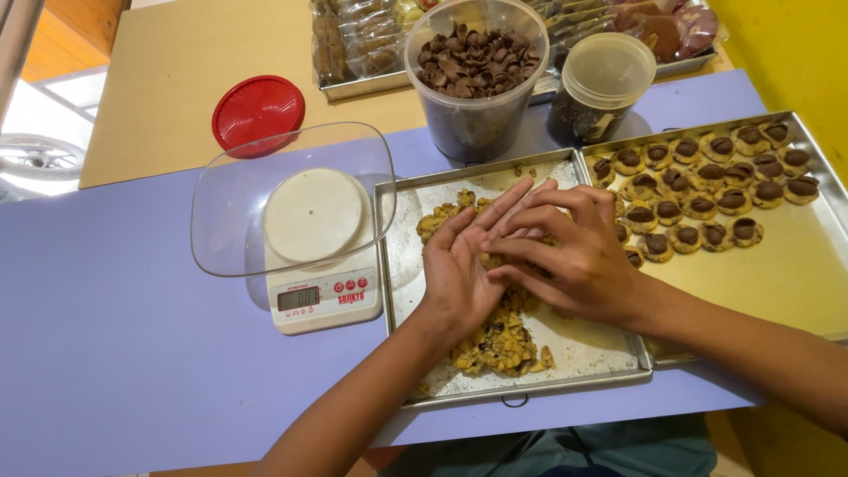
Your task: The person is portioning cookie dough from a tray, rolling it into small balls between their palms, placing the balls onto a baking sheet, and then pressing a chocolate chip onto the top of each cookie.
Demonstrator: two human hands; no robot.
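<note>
Head view: the left hand (459,269) and right hand (565,252) press together, palms facing, over a metal tray (402,291) of crumbly cookie dough (499,340). Their fingers (499,208) lie nearly straight around a bit of dough; how tightly they grip I cannot tell. Left of the tray stands a kitchen scale (322,296) on the lilac counter (115,336); a tray of topped cookies (707,190) lies right.

Both forearms are brought in from the lower edge, bare to the elbow. The left hand (461,265) is held palm-up, fingers extended. The right hand (565,252) is laid across it, fingers curled, palms pressed together.
</note>
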